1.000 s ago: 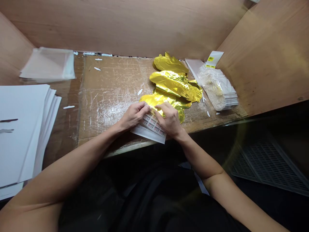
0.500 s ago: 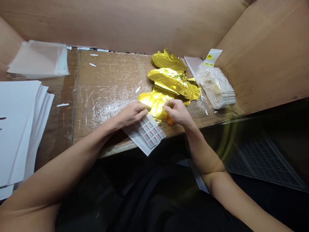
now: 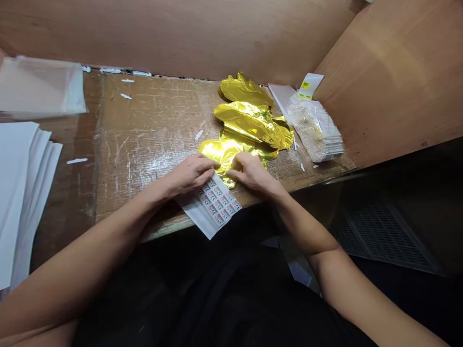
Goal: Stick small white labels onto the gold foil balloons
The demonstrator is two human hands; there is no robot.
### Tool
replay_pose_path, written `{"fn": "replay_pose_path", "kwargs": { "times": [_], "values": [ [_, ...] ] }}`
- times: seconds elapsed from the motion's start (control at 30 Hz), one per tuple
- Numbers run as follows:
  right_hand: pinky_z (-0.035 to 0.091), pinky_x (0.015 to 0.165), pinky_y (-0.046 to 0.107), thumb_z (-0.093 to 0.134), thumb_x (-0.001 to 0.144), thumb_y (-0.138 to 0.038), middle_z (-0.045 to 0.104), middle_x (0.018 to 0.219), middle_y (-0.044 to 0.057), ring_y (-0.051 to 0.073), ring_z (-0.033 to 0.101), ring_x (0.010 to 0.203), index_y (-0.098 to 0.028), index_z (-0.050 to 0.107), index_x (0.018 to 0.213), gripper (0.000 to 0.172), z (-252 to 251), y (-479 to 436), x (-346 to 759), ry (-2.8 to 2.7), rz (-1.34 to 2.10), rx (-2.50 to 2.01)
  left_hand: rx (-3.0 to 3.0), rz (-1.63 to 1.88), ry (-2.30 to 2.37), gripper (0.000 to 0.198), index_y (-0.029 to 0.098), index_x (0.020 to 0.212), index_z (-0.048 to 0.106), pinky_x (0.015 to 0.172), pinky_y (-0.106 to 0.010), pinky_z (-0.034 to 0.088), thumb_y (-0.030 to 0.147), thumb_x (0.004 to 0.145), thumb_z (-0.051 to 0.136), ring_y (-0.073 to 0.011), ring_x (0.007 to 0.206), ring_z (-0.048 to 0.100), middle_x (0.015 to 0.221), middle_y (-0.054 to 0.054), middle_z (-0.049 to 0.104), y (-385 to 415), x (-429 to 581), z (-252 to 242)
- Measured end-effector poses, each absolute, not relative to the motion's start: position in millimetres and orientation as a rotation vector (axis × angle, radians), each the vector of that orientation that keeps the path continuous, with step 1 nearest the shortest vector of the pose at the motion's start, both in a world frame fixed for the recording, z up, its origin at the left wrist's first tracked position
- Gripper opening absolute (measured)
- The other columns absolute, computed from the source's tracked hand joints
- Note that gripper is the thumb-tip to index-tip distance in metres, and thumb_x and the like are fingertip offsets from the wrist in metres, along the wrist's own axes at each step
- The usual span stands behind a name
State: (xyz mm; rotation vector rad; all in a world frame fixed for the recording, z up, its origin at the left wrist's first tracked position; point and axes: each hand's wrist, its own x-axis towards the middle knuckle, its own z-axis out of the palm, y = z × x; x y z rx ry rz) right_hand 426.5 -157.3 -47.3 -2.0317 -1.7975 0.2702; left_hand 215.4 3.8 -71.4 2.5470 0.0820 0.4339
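Observation:
My left hand (image 3: 194, 172) is closed on the upper end of a white sheet of small stickers (image 3: 218, 201), printed with CE marks and red round signs. The sheet slants over the table's front edge. Just right of it, my right hand (image 3: 253, 174) has its fingers curled and thumb close to them, over the nearest flat gold foil balloon (image 3: 220, 150). What those fingertips hold, if anything, is too small to make out. Behind lie a second stack of gold foil balloons (image 3: 249, 120) and a third, darker gold stack (image 3: 244, 90).
Clear plastic bags (image 3: 41, 86) lie at the back left, with white paper sheets (image 3: 16, 193) in front of them. Clear packets (image 3: 318, 130) with a white and yellow tag (image 3: 310, 86) stand at right. Wooden panels (image 3: 173, 36) enclose the back and right side.
My right hand has moved left and down onto the gold foil, nearer my left hand. My left hand keeps its hold on the sticker sheet. The view has shifted slightly right.

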Motion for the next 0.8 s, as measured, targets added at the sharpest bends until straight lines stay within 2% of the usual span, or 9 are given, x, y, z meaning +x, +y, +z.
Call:
{"fn": "replay_pose_path", "kwargs": {
  "times": [0.13, 0.27, 0.33, 0.4, 0.5, 0.57, 0.6, 0.7, 0.8],
  "values": [
    [0.037, 0.073, 0.029, 0.062, 0.099, -0.03, 0.064, 0.078, 0.001, 0.015, 0.052, 0.076, -0.018, 0.062, 0.076, 0.025, -53.6, -150.8, 427.8, -1.671, 0.538, -1.938, 2.54, 0.606, -0.082, 0.035, 0.018, 0.093, 0.074, 0.101, -0.044, 0.052, 0.032, 0.107, 0.046, -0.0261, 0.106, 0.063, 0.118, -0.013, 0.08, -4.5, 215.3, -70.9],
    [0.036, 0.065, 0.027, 0.062, 0.099, -0.036, 0.057, 0.071, -0.002, 0.013, 0.047, 0.067, -0.018, 0.062, 0.08, 0.026, -34.3, -135.6, 454.2, -1.605, 0.724, -1.847, 2.537, 0.475, -0.211, 0.034, 0.018, 0.106, 0.077, 0.094, -0.041, 0.054, 0.03, 0.108, 0.045, -0.0249, 0.104, 0.06, 0.116, -0.012, 0.08, -15.7, 216.4, -71.6],
    [0.037, 0.063, 0.028, 0.069, 0.096, -0.039, 0.057, 0.071, -0.001, 0.012, 0.047, 0.066, -0.018, 0.062, 0.08, 0.027, -13.9, -122.6, 489.0, -1.576, 0.614, -1.946, 2.526, 0.392, -0.174, 0.035, 0.017, 0.115, 0.077, 0.09, -0.039, 0.054, 0.032, 0.108, 0.046, -0.0246, 0.101, 0.061, 0.109, -0.012, 0.079, -17.0, 216.3, -71.0],
    [0.038, 0.063, 0.029, 0.074, 0.096, -0.042, 0.059, 0.072, 0.002, 0.014, 0.05, 0.068, -0.018, 0.062, 0.078, 0.032, 9.3, -111.8, 529.2, -1.421, 0.298, -2.144, 2.453, 0.388, -0.067, 0.037, 0.017, 0.114, 0.078, 0.086, -0.036, 0.053, 0.036, 0.107, 0.046, -0.0235, 0.098, 0.064, 0.102, -0.011, 0.077, -14.6, 215.2, -68.6],
    [0.042, 0.069, 0.032, 0.054, 0.11, -0.041, 0.064, 0.091, 0.013, 0.017, 0.056, 0.084, -0.014, 0.064, 0.091, 0.034, 33.9, -113.3, 559.5, -1.247, -0.029, -2.171, 2.243, 0.493, 0.195, 0.039, 0.016, 0.098, 0.076, 0.073, -0.03, 0.049, 0.042, 0.105, 0.047, -0.0183, 0.08, 0.063, 0.086, -0.005, 0.071, -8.5, 212.7, -63.0],
    [0.044, 0.072, 0.032, 0.051, 0.112, -0.041, 0.067, 0.096, 0.014, 0.017, 0.058, 0.087, -0.014, 0.066, 0.099, 0.034, 33.7, -128.6, 542.3, -1.266, -0.092, -2.08, 2.102, 0.569, 0.354, 0.04, 0.016, 0.084, 0.07, 0.064, -0.027, 0.043, 0.045, 0.103, 0.049, -0.0147, 0.067, 0.055, 0.072, -0.001, 0.062, -6.1, 211.6, -59.6],
    [0.046, 0.072, 0.031, 0.054, 0.11, -0.042, 0.068, 0.094, 0.012, 0.017, 0.059, 0.084, -0.015, 0.068, 0.1, 0.032, 28.0, -139.1, 523.8, -1.322, -0.048, -2.016, 2.046, 0.6, 0.407, 0.04, 0.017, 0.078, 0.065, 0.061, -0.026, 0.04, 0.046, 0.101, 0.051, -0.0136, 0.063, 0.051, 0.068, 0.001, 0.057, -5.8, 211.4, -58.5],
    [0.052, 0.071, 0.031, 0.062, 0.106, -0.039, 0.074, 0.092, 0.006, 0.017, 0.066, 0.079, -0.016, 0.074, 0.105, 0.026, -2.8, -170.4, 454.4, -1.62, 0.534, -1.787, 1.945, 0.665, 0.492, 0.04, 0.018, 0.07, 0.056, 0.056, -0.026, 0.034, 0.047, 0.097, 0.054, -0.0122, 0.06, 0.044, 0.064, 0.002, 0.048, -7.1, 212.7, -57.0],
    [0.057, 0.078, 0.032, 0.063, 0.104, -0.027, 0.079, 0.098, 0.006, 0.018, 0.072, 0.084, -0.018, 0.077, 0.111, 0.018, -33.3, -188.7, 408.4, -1.641, 0.48, -1.66, 1.887, 0.68, 0.528, 0.039, 0.018, 0.068, 0.053, 0.054, -0.025, 0.033, 0.046, 0.094, 0.056, -0.0115, 0.059, 0.041, 0.064, 0.002, 0.046, -8.2, 215.2, -57.8]
  ]
}}
